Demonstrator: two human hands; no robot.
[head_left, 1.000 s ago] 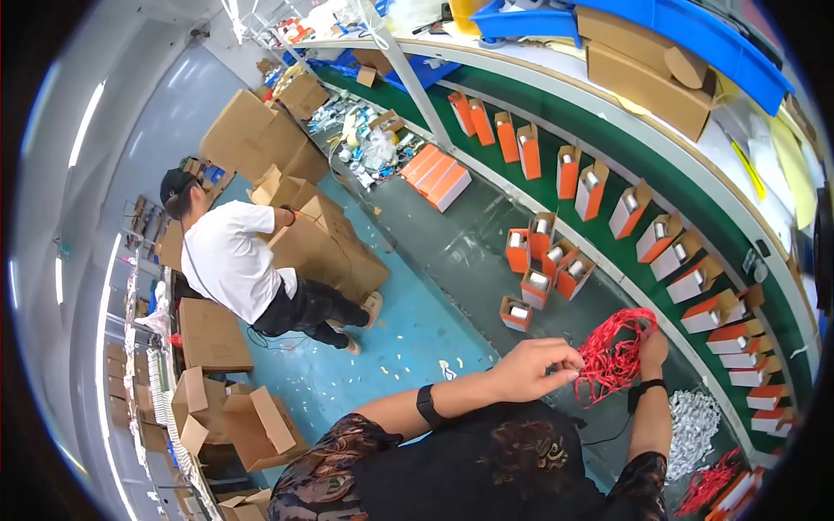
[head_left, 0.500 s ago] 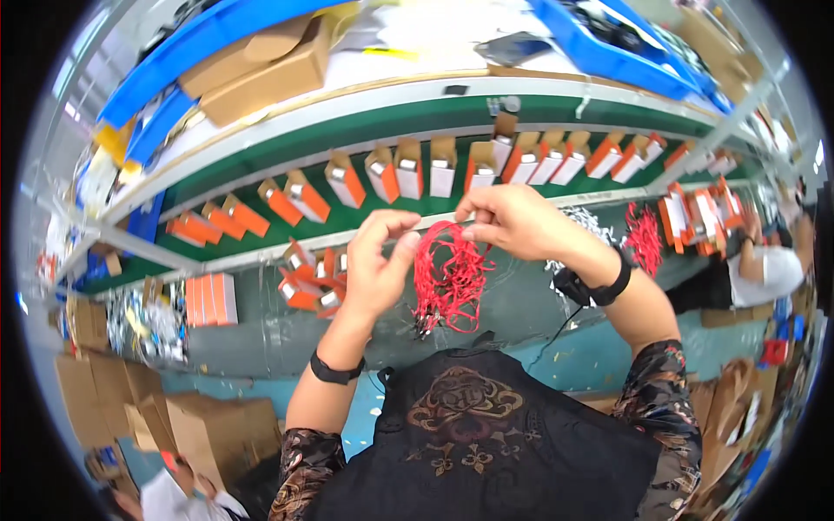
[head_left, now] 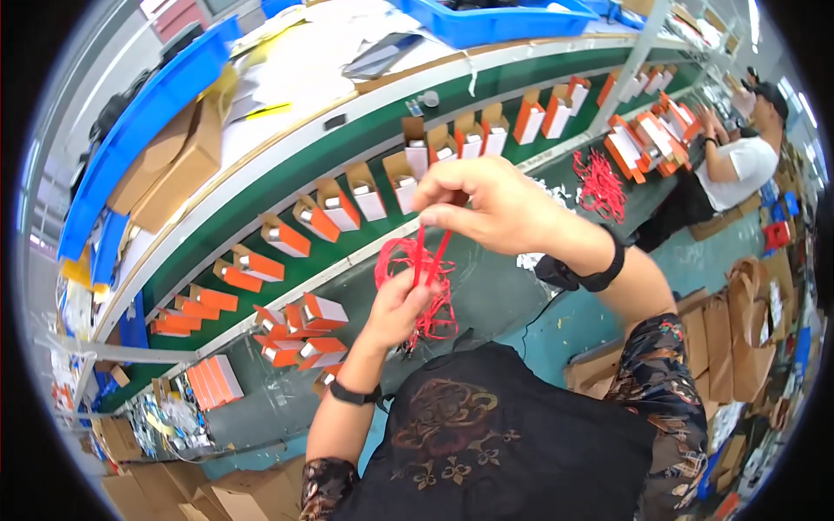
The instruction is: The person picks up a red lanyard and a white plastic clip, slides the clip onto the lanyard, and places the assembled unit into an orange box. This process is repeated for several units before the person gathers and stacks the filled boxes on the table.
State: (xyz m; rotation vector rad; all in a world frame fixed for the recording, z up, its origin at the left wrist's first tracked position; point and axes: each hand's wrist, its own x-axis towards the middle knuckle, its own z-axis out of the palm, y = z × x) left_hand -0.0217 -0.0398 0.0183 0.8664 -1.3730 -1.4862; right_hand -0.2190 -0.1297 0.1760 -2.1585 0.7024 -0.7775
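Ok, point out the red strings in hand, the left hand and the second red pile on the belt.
red strings (head_left: pixel 417 273), head view, middle of the bundle.
left hand (head_left: pixel 395 308), head view, back of the hand.
red pile (head_left: pixel 599 184), head view, centre of the heap.

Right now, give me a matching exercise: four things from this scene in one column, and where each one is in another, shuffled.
Things:
1 bundle of red cords
2 blue tray
3 orange-and-white boxes
4 loose pile of red cords

Places:
A on the top shelf
B standing open along the green belt
C held between both hands: left hand, right hand
D lying on the grey table, toward a co-worker

Pairs: 1-C, 2-A, 3-B, 4-D
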